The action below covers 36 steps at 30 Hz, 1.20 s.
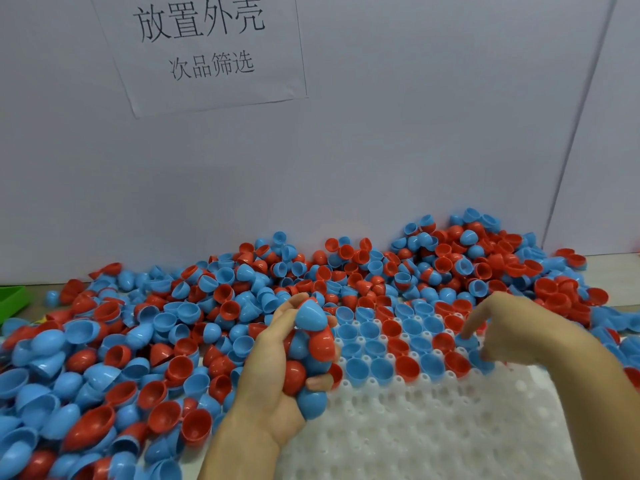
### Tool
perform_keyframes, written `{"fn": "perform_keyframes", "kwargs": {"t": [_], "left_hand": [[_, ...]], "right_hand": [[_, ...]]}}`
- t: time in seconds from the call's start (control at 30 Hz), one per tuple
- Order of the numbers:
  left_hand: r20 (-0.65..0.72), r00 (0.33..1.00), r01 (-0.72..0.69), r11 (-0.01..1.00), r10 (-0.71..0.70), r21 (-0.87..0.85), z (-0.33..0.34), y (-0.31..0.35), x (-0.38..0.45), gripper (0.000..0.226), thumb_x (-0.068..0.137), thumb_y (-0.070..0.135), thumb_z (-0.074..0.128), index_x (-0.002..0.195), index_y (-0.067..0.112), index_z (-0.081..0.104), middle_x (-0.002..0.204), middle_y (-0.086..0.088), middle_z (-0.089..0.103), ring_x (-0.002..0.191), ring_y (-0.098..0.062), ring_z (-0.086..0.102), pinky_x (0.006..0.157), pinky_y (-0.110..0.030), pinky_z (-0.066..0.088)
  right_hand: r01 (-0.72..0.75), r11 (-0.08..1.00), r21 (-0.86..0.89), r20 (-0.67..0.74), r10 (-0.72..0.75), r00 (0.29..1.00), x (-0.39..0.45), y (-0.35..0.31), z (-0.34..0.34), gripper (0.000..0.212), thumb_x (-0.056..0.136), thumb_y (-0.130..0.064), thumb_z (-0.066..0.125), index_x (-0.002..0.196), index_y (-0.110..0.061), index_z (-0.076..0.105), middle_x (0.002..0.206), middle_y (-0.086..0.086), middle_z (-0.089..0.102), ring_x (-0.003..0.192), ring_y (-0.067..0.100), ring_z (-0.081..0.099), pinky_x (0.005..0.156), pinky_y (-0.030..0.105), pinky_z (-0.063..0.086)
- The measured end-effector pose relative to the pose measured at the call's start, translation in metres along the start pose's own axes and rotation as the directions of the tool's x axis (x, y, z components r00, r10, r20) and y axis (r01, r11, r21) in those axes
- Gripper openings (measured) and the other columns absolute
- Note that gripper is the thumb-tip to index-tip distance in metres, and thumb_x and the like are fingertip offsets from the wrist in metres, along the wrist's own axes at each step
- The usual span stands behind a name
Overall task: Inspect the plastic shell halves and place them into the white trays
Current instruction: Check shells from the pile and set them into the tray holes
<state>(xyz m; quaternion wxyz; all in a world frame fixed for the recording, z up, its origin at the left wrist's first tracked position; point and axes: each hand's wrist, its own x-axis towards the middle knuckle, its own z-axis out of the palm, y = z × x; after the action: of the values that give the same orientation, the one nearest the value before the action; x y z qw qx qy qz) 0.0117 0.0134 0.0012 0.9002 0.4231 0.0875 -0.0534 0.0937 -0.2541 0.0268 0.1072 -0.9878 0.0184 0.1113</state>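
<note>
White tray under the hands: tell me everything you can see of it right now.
The white tray lies flat in front of the person, translucent white plastic moulded into rows of round pockets. Its far rows hold blue and red shell halves, most open side up; the near pockets are bare. Loose shells crowd its left and far edges. The right hand reaches down to a blue shell at the filled rows' right end; the left hand, gripping a clutch of shells, is at its left edge.

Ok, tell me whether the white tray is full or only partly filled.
Partly filled. The white tray holds red and blue shell halves only in its far rows; the near pockets show bare white plastic.
</note>
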Motion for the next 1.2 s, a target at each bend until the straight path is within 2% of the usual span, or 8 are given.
{"fn": "perform_keyframes", "kwargs": {"t": [0.1, 0.23, 0.37, 0.53, 0.6, 0.9, 1.0, 1.2], "left_hand": [[-0.010, 1.000, -0.005, 1.000, 0.005, 0.000, 0.000, 0.000, 0.001, 0.075, 0.073, 0.035, 0.066, 0.141, 0.006, 0.049, 0.066, -0.008, 0.060, 0.047, -0.013, 0.053, 0.032, -0.019, 0.034], [-0.096, 0.990, -0.100, 0.992, 0.107, 0.079, 0.004, -0.001, 0.001, 0.014, 0.093, 0.024, 0.060, 0.107, 0.024, 0.064, 0.080, -0.010, 0.066, 0.046, -0.014, 0.056, 0.033, -0.019, 0.034], [-0.150, 0.974, -0.131, 0.961, 0.171, 0.245, 0.005, -0.003, 0.004, 0.012, 0.099, 0.026, 0.057, 0.108, 0.031, 0.064, 0.091, -0.014, 0.072, 0.050, -0.016, 0.059, 0.035, -0.021, 0.036], [-0.118, 0.989, -0.076, 0.988, 0.092, 0.136, 0.009, 0.000, -0.001, 0.029, 0.092, 0.039, 0.064, 0.113, 0.020, 0.067, 0.079, -0.013, 0.067, 0.049, -0.016, 0.056, 0.035, -0.020, 0.036], [-0.088, 0.995, -0.038, 0.997, 0.045, 0.074, 0.009, 0.002, -0.003, 0.034, 0.083, 0.042, 0.067, 0.101, 0.015, 0.073, 0.072, -0.012, 0.064, 0.048, -0.015, 0.053, 0.033, -0.020, 0.035], [-0.042, 0.999, 0.011, 0.995, -0.015, -0.103, 0.006, 0.004, -0.005, 0.037, 0.082, 0.024, 0.063, 0.117, 0.015, 0.059, 0.072, -0.012, 0.058, 0.048, -0.018, 0.053, 0.033, -0.018, 0.034], [-0.033, 0.999, 0.035, 0.993, -0.039, -0.117, 0.007, 0.003, -0.004, 0.038, 0.080, 0.024, 0.065, 0.117, 0.013, 0.060, 0.072, -0.013, 0.057, 0.051, -0.019, 0.054, 0.031, -0.019, 0.033], [-0.019, 0.999, 0.049, 0.996, -0.050, -0.077, 0.007, 0.002, -0.003, 0.029, 0.089, 0.030, 0.063, 0.107, 0.007, 0.067, 0.072, -0.012, 0.060, 0.054, -0.017, 0.053, 0.031, -0.019, 0.033]], "right_hand": [[0.121, 0.992, 0.018, -0.149, -0.117, 0.982, -0.012, -0.014, -0.020, 0.022, 0.090, -0.019, 0.071, 0.106, -0.034, 0.071, 0.128, -0.002, 0.064, 0.097, 0.012, 0.063, 0.087, 0.030, 0.056], [0.504, 0.797, 0.334, -0.230, -0.449, 0.863, -0.041, -0.069, -0.028, 0.018, 0.087, -0.056, 0.060, 0.100, -0.046, 0.068, 0.091, -0.019, 0.072, 0.079, -0.001, 0.069, 0.071, 0.020, 0.058], [0.649, 0.609, 0.456, -0.189, -0.647, 0.739, -0.054, -0.116, -0.006, 0.017, 0.086, -0.049, 0.068, 0.103, -0.044, 0.069, 0.089, -0.016, 0.070, 0.082, 0.005, 0.070, 0.074, 0.027, 0.060], [0.632, 0.561, 0.535, -0.201, -0.642, 0.740, -0.047, -0.116, 0.002, 0.008, 0.088, -0.035, 0.072, 0.095, -0.036, 0.068, 0.083, -0.009, 0.071, 0.079, 0.010, 0.071, 0.078, 0.036, 0.061], [0.628, 0.525, 0.575, -0.205, -0.651, 0.731, -0.045, -0.113, 0.001, 0.006, 0.088, -0.033, 0.072, 0.091, -0.036, 0.068, 0.085, -0.007, 0.072, 0.080, 0.013, 0.072, 0.079, 0.035, 0.061], [0.658, 0.466, 0.592, -0.325, -0.609, 0.724, -0.038, -0.105, -0.001, 0.008, 0.091, -0.033, 0.067, 0.085, -0.032, 0.065, 0.080, -0.004, 0.069, 0.077, 0.012, 0.071, 0.071, 0.022, 0.056], [0.675, 0.476, 0.564, -0.405, -0.553, 0.728, -0.036, -0.112, 0.006, 0.012, 0.089, -0.031, 0.071, 0.080, -0.025, 0.066, 0.076, 0.000, 0.068, 0.073, 0.023, 0.068, 0.068, 0.031, 0.059], [0.681, 0.540, 0.495, -0.323, -0.613, 0.721, -0.041, -0.118, 0.012, 0.023, 0.089, -0.046, 0.066, 0.078, -0.028, 0.073, 0.078, 0.013, 0.070, 0.078, 0.037, 0.066, 0.072, 0.054, 0.056]]}}
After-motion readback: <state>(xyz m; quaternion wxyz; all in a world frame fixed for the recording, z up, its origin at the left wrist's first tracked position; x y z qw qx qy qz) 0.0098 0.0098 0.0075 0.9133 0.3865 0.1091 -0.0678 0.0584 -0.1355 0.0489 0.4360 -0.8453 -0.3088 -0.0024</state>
